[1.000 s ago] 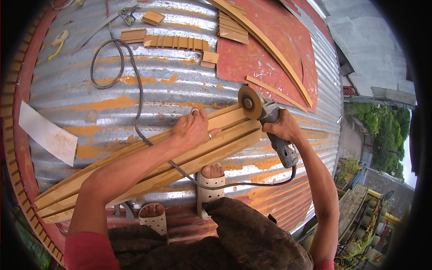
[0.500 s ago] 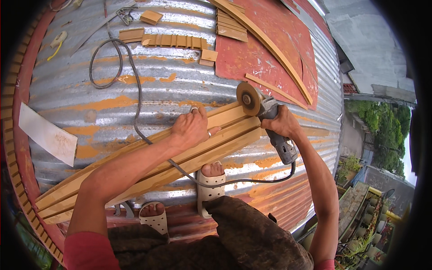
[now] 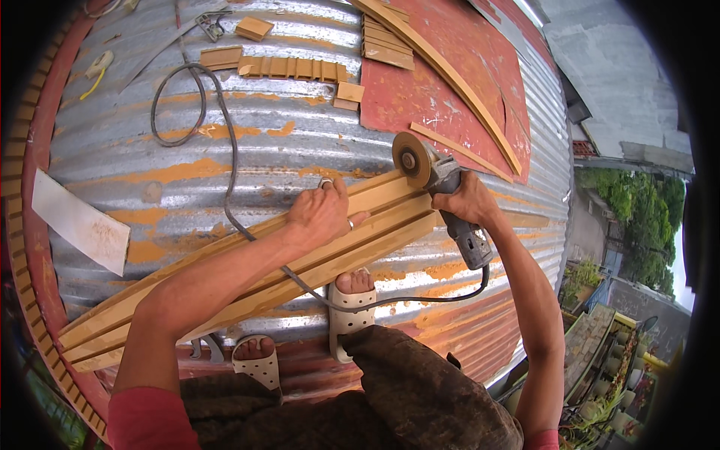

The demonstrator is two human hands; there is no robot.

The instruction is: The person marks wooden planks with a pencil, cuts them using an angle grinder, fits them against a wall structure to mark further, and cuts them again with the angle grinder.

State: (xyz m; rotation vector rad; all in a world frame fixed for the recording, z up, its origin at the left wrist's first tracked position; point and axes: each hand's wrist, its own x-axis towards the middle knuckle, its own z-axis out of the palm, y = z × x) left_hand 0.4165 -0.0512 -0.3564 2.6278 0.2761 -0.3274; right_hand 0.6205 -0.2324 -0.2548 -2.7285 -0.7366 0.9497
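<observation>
My right hand [image 3: 466, 201] is wrapped round the body of a grey angle grinder [image 3: 459, 214]. Its brown cutting disc [image 3: 409, 159] stands at the far right corner of a long, grooved tan plank [image 3: 319, 259], touching or very near it. Across the plank's far strip lies my left hand [image 3: 319, 216], fingers bent over the far edge and thumb toward a groove, gripping it. Two fingers wear rings. From the grinder a dark cord [image 3: 390, 301] runs left, over the plank and under or against my left forearm.
Corrugated metal roofing [image 3: 300, 154] with rust patches lies beneath. Beyond are short tan offcuts [image 3: 292, 69], a hand saw [image 3: 169, 46], a tape measure [image 3: 99, 64] and a red sheet [image 3: 450, 90] with long strips on it. A white panel piece [image 3: 81, 221] lies left. My sandalled feet [image 3: 352, 307] stand nearby.
The grinder has shifted very slightly up and left, with its disc at the plank's corner. My left hand keeps its place on the plank.
</observation>
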